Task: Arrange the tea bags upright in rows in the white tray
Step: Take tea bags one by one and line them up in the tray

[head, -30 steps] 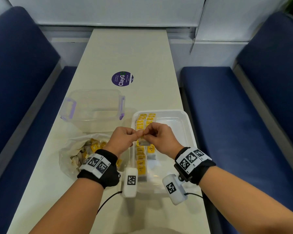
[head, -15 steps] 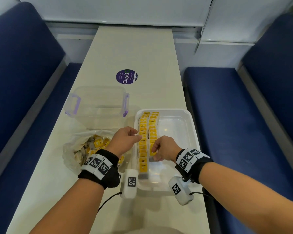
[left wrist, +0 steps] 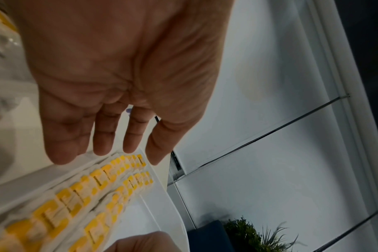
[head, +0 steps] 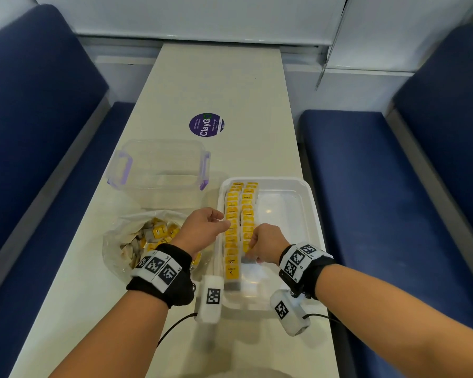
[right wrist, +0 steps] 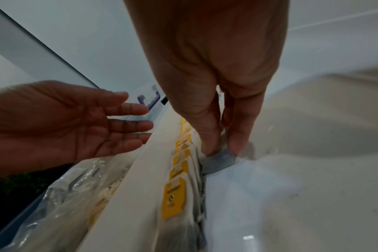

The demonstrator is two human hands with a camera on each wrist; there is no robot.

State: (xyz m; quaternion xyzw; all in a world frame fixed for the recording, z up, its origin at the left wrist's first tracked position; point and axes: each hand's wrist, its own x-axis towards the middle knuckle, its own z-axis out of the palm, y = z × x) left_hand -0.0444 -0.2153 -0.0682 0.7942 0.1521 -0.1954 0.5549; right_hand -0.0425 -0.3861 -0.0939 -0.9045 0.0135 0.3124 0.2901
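Right hand down inside the white tray, thumb and forefinger pinching a tea bag at the near end of the second row; bag's grey body touching the tray floor, roughly upright against its neighbours. Half a second ago already low at this same spot; a second ago raised above the tray, meeting the left hand around a bag. Left hand holding nothing, fingers straight and slightly spread, palm turned toward the rows, hovering at the tray's left rim beside the first row. Barely shifted from half a second ago; a second ago pinched together with the right.

Two rows of yellow-tagged bags standing along the tray's left wall, first row reaching nearer the front than the second. Right part of the tray floor bare and glossy. Row lengths much as half a second ago, apart from the bag now being seated.

Left of the tray on the bench: a crumpled clear plastic bag with loose tea bags inside, partly under the left wrist. Behind it a clear plastic container with purple latches. Farther back a round purple sticker. Blue seats on both sides. Camera pitched slightly differently from the earlier views, bench items otherwise in the same places.
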